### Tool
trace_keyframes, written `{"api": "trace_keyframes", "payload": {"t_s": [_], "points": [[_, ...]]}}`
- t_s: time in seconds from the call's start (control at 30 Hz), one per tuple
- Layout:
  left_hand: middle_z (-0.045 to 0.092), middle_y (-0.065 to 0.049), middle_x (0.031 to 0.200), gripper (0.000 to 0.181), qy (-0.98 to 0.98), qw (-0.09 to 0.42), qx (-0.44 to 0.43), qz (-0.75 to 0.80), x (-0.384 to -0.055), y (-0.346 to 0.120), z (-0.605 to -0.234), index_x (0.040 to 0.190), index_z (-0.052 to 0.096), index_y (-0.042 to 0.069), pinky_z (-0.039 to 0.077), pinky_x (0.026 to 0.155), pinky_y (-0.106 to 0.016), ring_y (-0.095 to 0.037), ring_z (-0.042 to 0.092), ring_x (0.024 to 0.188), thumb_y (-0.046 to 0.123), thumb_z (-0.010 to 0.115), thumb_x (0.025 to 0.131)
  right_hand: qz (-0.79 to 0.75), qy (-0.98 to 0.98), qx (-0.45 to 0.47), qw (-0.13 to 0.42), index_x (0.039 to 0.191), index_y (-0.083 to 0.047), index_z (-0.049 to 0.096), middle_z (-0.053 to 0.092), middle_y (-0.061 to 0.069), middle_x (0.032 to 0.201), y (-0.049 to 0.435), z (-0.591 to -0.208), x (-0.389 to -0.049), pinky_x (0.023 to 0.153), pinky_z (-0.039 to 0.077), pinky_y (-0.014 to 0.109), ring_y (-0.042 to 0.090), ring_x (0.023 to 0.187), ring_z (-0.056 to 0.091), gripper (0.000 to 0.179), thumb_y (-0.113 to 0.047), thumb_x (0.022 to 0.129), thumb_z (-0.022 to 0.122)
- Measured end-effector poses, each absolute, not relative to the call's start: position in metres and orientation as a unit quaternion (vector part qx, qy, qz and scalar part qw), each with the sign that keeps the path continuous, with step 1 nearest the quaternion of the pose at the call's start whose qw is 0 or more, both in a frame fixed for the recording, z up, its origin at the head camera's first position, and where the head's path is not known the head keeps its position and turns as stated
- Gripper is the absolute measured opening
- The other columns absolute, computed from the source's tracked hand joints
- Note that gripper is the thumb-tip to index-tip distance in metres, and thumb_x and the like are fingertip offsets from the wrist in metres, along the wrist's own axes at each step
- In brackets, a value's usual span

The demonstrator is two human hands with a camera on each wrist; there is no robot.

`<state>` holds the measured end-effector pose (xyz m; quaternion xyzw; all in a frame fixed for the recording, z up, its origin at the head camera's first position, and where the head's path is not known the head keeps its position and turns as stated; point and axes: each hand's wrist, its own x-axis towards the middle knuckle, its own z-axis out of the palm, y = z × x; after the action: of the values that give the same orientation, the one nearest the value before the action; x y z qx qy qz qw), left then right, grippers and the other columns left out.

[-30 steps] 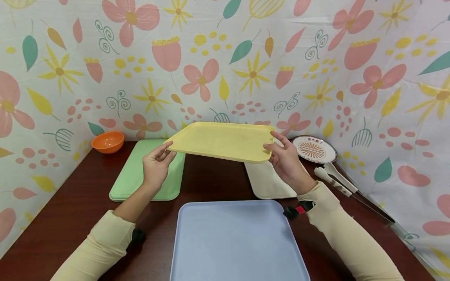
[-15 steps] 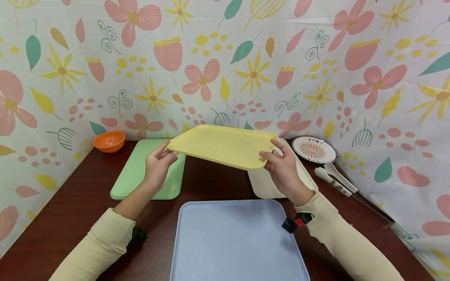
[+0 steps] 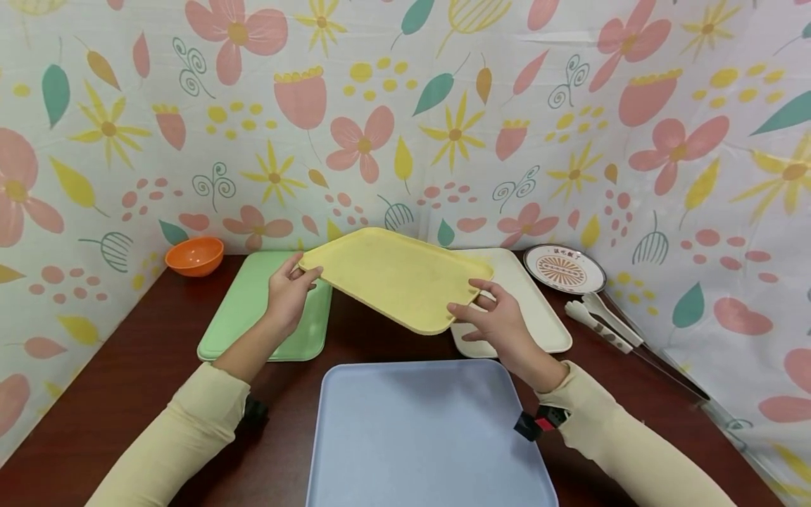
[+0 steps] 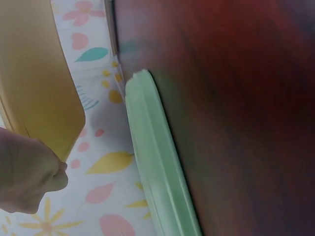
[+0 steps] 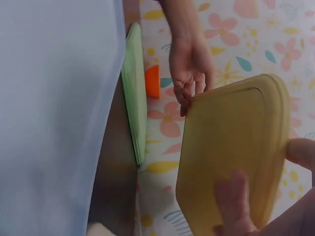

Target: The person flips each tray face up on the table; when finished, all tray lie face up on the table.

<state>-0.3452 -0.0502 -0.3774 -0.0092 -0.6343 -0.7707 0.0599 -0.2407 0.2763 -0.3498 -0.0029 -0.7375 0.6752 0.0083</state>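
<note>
A yellow rectangular tray (image 3: 405, 278) is held in the air, tilted, its right end lower and nearer to me. My left hand (image 3: 289, 292) pinches its left edge between thumb and fingers. At the right end my right hand (image 3: 500, 324) grips the rim, thumb on top; in the right wrist view the fingers (image 5: 234, 199) lie against the underside. Below and in front of it a large blue tray (image 3: 431, 436) lies on the table. Beneath my left hand lies a green tray (image 3: 237, 303), and a cream tray (image 3: 529, 303) lies behind my right hand.
An orange bowl (image 3: 195, 256) stands at the back left of the dark wooden table (image 3: 266, 451). At the right are a patterned plate (image 3: 564, 269) and tongs (image 3: 608, 324) with pale ends. A flowered cloth (image 3: 405, 105) hangs behind.
The yellow tray's right end has come down and toward me, along with my right hand, showing more of its top face. More of the cream tray is visible. The left hand has barely moved.
</note>
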Motion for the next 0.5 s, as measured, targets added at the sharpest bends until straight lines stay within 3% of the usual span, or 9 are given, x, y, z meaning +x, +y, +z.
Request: {"api": "trace_keyframes", "payload": {"t_s": [0.2, 0.5], "points": [[0.049, -0.023, 0.140, 0.067, -0.656, 0.042, -0.013, -0.753, -0.355, -0.051, -0.380, 0.156, 0.025, 0.001, 0.045, 0.074, -0.017, -0.002, 0.056, 0.090, 0.002, 0.056, 0.096, 0.621, -0.784, 0.003, -0.001, 0.144, -0.001, 0.039, 0.059, 0.023, 0.131, 0.276, -0.353, -0.234, 0.062, 0.056, 0.028, 0.010, 0.084, 0.071, 0.071, -0.019, 0.088, 0.076], [0.039, -0.023, 0.145, 0.067, -0.661, -0.006, -0.011, -0.750, -0.373, -0.053, -0.379, 0.156, 0.019, -0.001, 0.043, 0.070, -0.015, -0.001, 0.052, 0.081, 0.000, 0.050, 0.096, 0.611, -0.792, 0.012, 0.002, 0.134, 0.002, 0.051, 0.074, -0.001, 0.094, 0.276, -0.356, -0.230, 0.062, 0.055, 0.029, 0.010, 0.084, 0.071, 0.055, -0.021, 0.089, 0.074]]}}
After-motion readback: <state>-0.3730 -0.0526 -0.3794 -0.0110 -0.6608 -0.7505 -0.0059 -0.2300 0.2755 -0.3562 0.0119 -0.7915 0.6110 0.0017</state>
